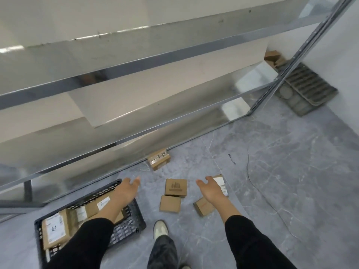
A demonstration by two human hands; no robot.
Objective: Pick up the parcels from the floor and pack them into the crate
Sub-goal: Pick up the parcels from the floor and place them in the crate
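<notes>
Right now five loose parcels lie on the floor (262, 171). A printed parcel (175, 187) sits between the two hands, with a plain parcel (170, 203) touching its near edge. A white-labelled parcel (221, 184) shows partly from behind the right hand (209, 188), and a red-marked parcel (203, 207) lies beneath that wrist. A fifth, the taped parcel (159, 159), rests farther off against the foot of the metal shelving (136, 105).

Both hands are stretched forward with fingers loose and spread. Each grip is open and holds nothing. The left hand (127, 188) hangs over the far corner of the black crate (134, 214), which already carries several parcels.

The next pick likely turns on the printed parcel. It lies just inboard of the right thumb and a little farther from the left fingertips, so the right hand looks nearer. Its face is close to square, with no clear long axis. How high the hands are above the floor cannot be told.

Farther out, a pale shoe (160, 229) stands just short of the plain parcel, and a grey ribbed tray (305, 88) leans by the wall.
</notes>
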